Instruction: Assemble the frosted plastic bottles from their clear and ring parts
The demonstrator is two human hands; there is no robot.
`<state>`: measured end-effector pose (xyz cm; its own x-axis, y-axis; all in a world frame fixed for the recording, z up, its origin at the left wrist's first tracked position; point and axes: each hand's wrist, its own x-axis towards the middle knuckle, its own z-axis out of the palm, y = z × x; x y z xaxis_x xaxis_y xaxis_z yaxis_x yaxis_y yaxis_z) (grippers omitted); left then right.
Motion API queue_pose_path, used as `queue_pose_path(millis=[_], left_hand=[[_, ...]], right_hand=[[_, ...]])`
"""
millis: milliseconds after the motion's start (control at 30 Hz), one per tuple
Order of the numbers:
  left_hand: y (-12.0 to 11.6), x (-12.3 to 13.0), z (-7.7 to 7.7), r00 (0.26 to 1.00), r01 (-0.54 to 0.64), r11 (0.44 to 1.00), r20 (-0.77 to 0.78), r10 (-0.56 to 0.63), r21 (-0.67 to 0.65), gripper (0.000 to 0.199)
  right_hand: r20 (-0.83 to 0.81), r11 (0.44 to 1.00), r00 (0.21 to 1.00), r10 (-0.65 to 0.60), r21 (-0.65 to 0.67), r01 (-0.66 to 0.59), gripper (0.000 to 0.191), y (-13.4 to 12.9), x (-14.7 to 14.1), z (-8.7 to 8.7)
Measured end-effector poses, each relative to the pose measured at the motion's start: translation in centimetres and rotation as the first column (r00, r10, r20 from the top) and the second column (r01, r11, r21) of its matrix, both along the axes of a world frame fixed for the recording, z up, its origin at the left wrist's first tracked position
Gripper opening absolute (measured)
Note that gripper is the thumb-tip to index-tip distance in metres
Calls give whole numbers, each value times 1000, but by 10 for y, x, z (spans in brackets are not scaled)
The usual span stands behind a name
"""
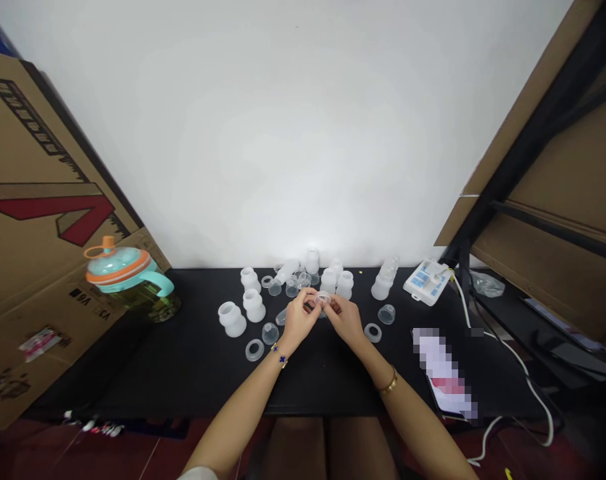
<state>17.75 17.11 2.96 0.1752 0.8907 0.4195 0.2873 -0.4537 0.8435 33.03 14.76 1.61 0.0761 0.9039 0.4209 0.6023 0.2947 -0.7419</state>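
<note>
My left hand [303, 313] and my right hand [345, 317] meet in front of me, both closed on one small translucent ring [323, 295]. Fingers cover its lower part, so I cannot tell whether something sits inside it. To the left stand several open white bottles with waisted sides, the nearest a white bottle [232, 320]. A clear dome cap [270, 333] and a loose ring [255, 350] lie beside my left wrist. Near my right hand are another clear cap [387, 314] and a ring [373, 333]. Behind my hands, more bottles [345, 285] and caps [292, 287] are clustered.
On the left is a big teal and orange jug [133, 280] against a cardboard box [27, 200]. A capped bottle [383, 280], a white power strip [427, 282] with cables and a phone [445, 373] lie right. A white wall closes the black table's back.
</note>
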Motion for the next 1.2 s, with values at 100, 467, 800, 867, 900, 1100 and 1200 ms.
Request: queue_pose_path(millis=[100,467,800,867,900,1100,1200], left_hand=[[0,0,-1,1000,-7,1000,-6,7,-1,16],[1,-1,0,999,-20,1000,-27,20,1,14],[2,-1,-3,1000,-21,1000,-15,21,-4,15],[2,-1,-3,1000,-22,1000,-12,22,-7,15],[2,-1,-3,1000,-22,1000,-11,22,-7,14],[2,-1,-3,1000,-11,1000,-2,11,-2,14],[2,-1,-3,1000,-10,1000,3,10,-3,13]], right_hand=[[16,1000,1000,-4,5,4,29,0,0,0],[48,1000,999,-10,21,9,30,-1,-1,3],[46,999,999,-14,33,13,29,-2,-1,3],[48,999,999,-17,39,15,29,-2,-1,2],[50,999,999,-20,39,18,29,-2,-1,1],[61,999,998,-21,37,19,30,-1,-1,1],[64,999,998,-27,31,25,30,-1,-1,2]])
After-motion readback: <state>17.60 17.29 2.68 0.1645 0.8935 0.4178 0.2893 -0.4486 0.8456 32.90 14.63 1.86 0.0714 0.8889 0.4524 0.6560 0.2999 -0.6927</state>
